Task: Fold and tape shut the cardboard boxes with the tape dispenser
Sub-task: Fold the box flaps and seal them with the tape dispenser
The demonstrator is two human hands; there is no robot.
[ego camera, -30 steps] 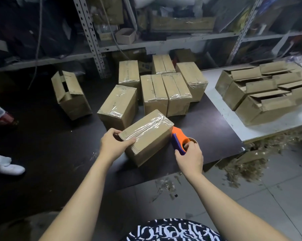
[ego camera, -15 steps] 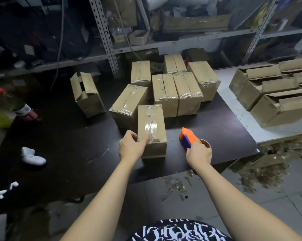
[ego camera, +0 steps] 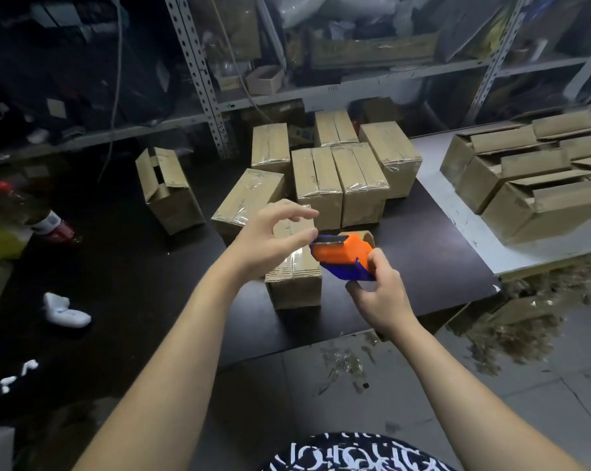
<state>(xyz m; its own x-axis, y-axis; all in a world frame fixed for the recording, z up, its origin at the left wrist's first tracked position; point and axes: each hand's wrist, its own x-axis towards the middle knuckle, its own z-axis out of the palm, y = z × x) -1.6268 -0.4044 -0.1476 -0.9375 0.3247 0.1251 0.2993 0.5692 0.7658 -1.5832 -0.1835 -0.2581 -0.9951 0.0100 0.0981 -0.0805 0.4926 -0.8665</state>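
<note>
My feed is dim overall and darkest on the left, where the black table (ego camera: 124,266) swallows detail. Light falls from the upper right, brightening the white table (ego camera: 457,226) and the floor (ego camera: 491,419). The nearest box (ego camera: 296,287) throws glare off its taped top. The shelf uprights (ego camera: 198,79) bow with wide-angle distortion, and the right edge smears.

The black table (ego camera: 406,266) carries most of it: a cluster of taped boxes (ego camera: 321,185) at the back, one more box (ego camera: 294,283) alone near the front edge, and a half-open box (ego camera: 168,192) off to the left. Further left lie a bottle (ego camera: 46,222) and a white rag (ego camera: 66,311). A white table (ego camera: 457,226) sits just beside its right edge, packed with untaped boxes (ego camera: 525,185). Tape scraps (ego camera: 345,365) litter the floor (ego camera: 491,402).
</note>
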